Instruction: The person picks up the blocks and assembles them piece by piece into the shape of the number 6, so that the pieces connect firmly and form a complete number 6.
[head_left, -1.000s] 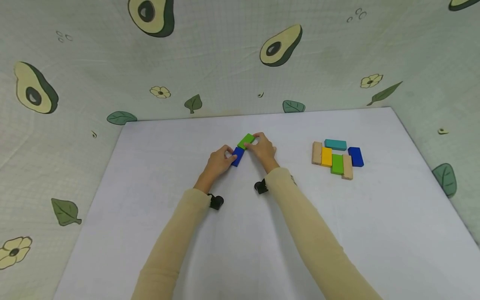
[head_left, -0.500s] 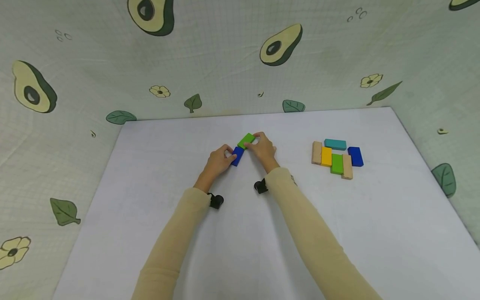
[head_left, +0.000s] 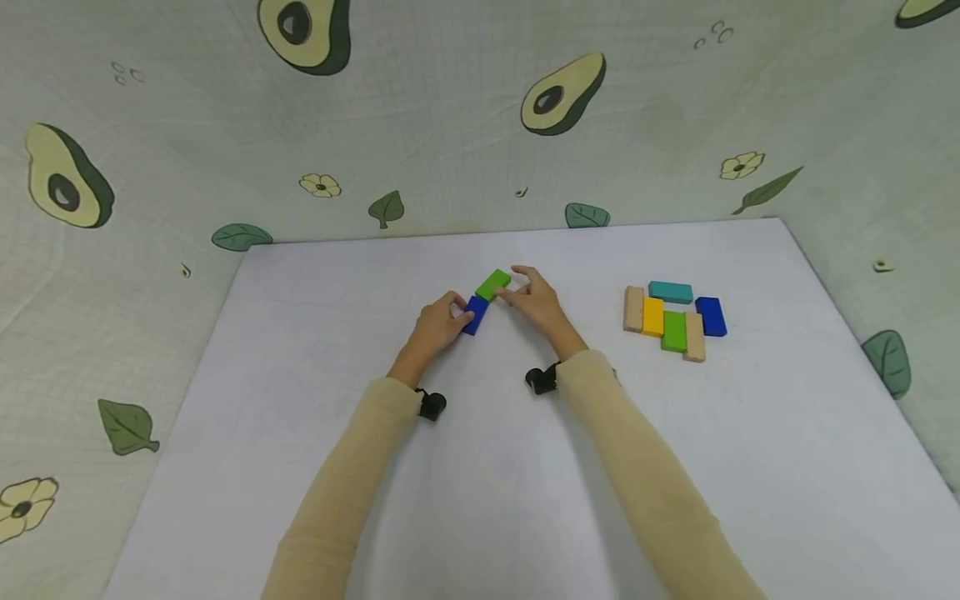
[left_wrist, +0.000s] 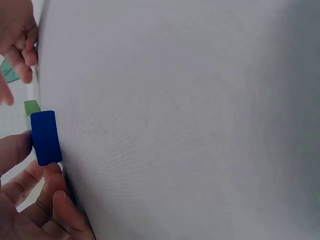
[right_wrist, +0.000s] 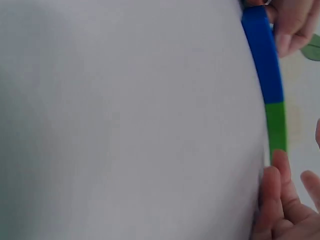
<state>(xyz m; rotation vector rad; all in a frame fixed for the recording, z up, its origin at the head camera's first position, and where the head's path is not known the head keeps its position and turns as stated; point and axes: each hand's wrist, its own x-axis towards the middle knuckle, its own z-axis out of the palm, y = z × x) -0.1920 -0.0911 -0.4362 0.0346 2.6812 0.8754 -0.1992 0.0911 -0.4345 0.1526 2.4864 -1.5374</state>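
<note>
On the white table, a blue block [head_left: 475,315] and a green block [head_left: 493,285] lie end to end, the green one angled up to the right. My left hand [head_left: 438,323] pinches the blue block between thumb and fingers; the left wrist view shows the fingertips against that blue block [left_wrist: 46,138]. Thumb and forefinger of my right hand [head_left: 537,298] are spread apart beside the green block's right side, with nothing gripped. In the right wrist view, the fingers sit close by the near end of the green block [right_wrist: 276,125].
At the right lies a cluster of flat blocks: a teal block [head_left: 671,292], a yellow block [head_left: 652,317], a second green block [head_left: 673,332], a second blue block [head_left: 711,317], and two plain wooden blocks [head_left: 633,309]. An avocado-print cloth [head_left: 450,125] hangs behind the table [head_left: 465,467].
My right hand has let go of the green block and drawn slightly back to the right, its fingers opening. The left hand and both blocks have stayed put.
</note>
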